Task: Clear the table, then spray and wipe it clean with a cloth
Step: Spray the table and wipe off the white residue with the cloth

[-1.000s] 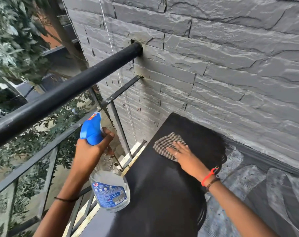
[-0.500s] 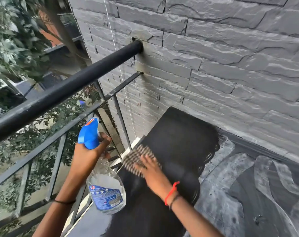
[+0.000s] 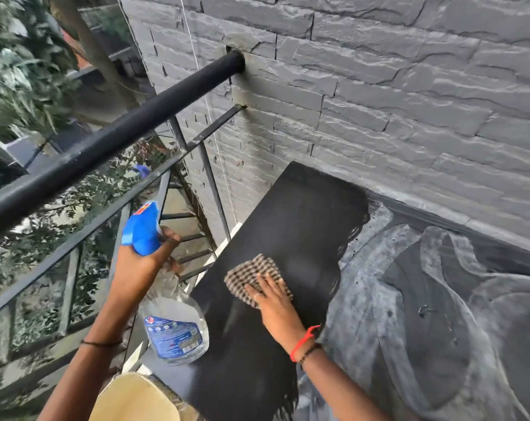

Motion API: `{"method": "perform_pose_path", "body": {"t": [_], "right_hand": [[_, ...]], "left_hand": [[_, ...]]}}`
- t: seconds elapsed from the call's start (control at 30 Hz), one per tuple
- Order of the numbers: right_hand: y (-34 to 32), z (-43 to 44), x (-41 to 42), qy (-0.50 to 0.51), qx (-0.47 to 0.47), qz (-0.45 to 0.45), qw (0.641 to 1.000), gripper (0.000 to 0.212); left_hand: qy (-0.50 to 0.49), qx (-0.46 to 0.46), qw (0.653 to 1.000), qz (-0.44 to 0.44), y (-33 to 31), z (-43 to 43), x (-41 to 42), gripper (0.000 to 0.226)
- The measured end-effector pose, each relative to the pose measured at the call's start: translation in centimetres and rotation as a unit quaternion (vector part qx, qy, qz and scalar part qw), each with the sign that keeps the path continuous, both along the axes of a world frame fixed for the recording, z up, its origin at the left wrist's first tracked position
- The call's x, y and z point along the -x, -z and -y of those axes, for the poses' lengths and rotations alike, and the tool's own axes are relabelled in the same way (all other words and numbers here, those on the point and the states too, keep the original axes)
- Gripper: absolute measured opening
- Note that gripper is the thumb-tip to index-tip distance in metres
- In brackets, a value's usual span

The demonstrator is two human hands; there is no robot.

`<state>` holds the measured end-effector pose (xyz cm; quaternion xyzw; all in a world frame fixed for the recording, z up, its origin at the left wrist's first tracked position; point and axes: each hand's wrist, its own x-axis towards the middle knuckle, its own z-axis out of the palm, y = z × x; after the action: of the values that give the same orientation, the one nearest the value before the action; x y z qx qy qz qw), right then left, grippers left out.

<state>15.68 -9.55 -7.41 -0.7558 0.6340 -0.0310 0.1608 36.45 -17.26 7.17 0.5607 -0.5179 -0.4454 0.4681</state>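
Note:
The dark table top [image 3: 300,214] runs along a grey stone wall; its left part is wet and black, its right part [image 3: 439,314] is dusty grey with wipe streaks. A brown checked cloth [image 3: 251,273] lies flat on the wet part. My right hand [image 3: 273,302] presses on the cloth with straight fingers. My left hand [image 3: 142,265] grips the neck of a clear spray bottle [image 3: 175,332] with a blue trigger head [image 3: 142,229], held in the air left of the table's edge.
A thick black handrail [image 3: 112,141] and thinner railing bars [image 3: 209,183] stand left of the table, with trees below. The grey stone wall [image 3: 379,101] borders the far side. A tan wooden chair back [image 3: 133,399] shows at the bottom edge.
My right hand has slid the cloth from the far left corner toward me and then rightward across the wet part. The spray bottle has stayed in my left hand.

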Motion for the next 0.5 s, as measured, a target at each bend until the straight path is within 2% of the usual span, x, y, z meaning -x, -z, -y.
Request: {"method": "perform_pose_path", "body": {"t": [0.13, 0.2, 0.3, 0.4, 0.47, 0.5], "right_hand": [[0.6, -5.6, -4.9, -0.060, 0.010, -0.025, 0.998, 0.057], [0.7, -9.9, -6.1, -0.082, 0.025, -0.046, 0.995, 0.049], [1.1, -16.3, -5.1, -0.100, -0.020, -0.069, 0.992, 0.043], [0.5, -19.4, -2.7, -0.060, 0.055, -0.098, 0.992, 0.040], [0.4, -19.2, -1.7, -0.013, 0.004, -0.099, 0.995, 0.066], [0.2, -18.2, -1.6, 0.016, 0.010, -0.113, 0.993, 0.074]], "left_hand": [[0.010, 0.001, 1.000, -0.007, 0.2, -1.5, -1.1, 0.013], [0.018, 0.000, 1.000, -0.009, 0.3, -2.1, -1.8, 0.010], [0.033, 0.003, 0.999, -0.006, 0.4, -3.0, -2.5, 0.014], [0.051, 0.012, 0.999, -0.002, 0.2, -4.1, -2.7, 0.015], [0.058, 0.012, 0.998, -0.012, 0.1, -4.9, -2.7, 0.016], [0.059, 0.010, 0.998, -0.019, 0.1, -5.2, -2.6, 0.017]]}}
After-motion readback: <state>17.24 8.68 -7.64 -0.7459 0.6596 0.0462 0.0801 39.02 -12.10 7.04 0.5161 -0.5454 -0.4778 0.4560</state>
